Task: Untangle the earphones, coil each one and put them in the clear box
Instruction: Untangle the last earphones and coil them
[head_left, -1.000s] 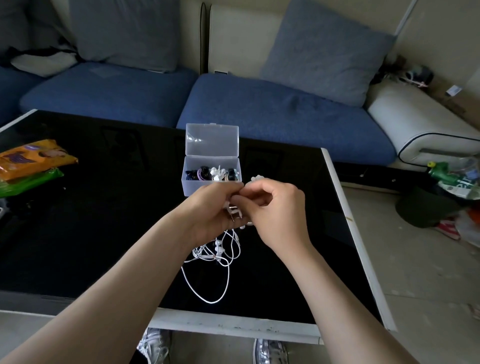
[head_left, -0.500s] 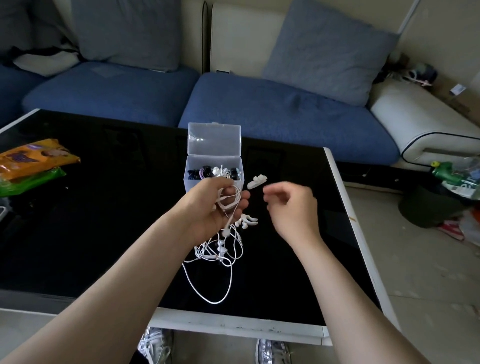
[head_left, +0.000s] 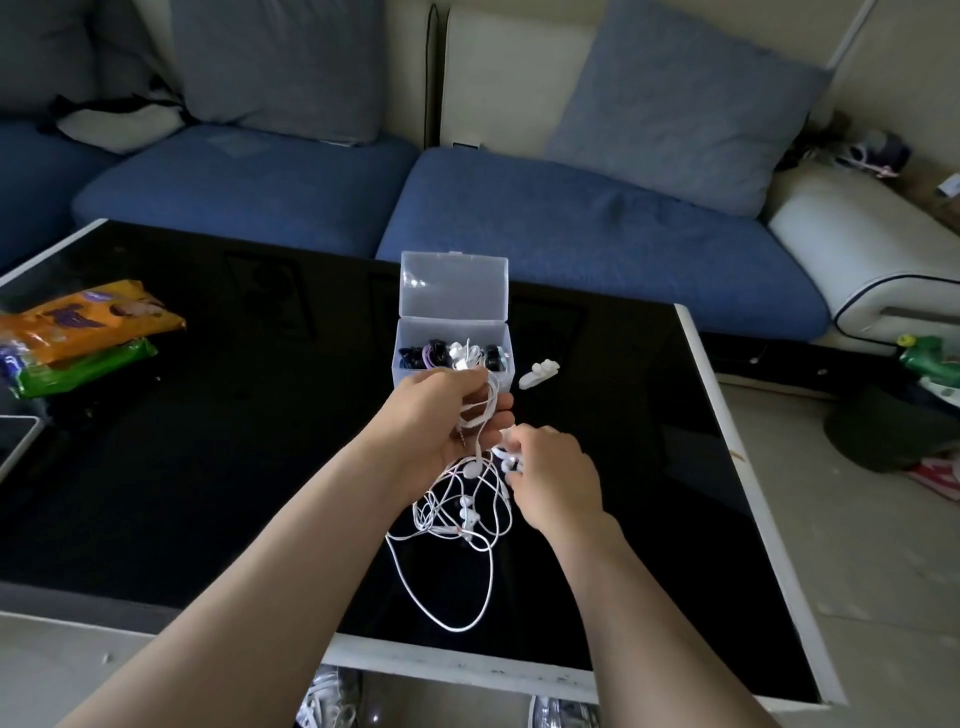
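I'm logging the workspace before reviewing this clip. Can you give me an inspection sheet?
Surface: black glossy table with a white edge.
Job's things: clear box, lid open, with coiled sets in black, purple and white inside; white earphones tangled in front of it.
Clutter: orange pack and green pack at the left; small white piece right of the box.
Hands: left hand holds loops of the earphones; right hand pinches them lower down.
Cables: one long loop trails toward the near edge.
Surroundings: blue sofa behind; shoes below; litter on the floor at right.
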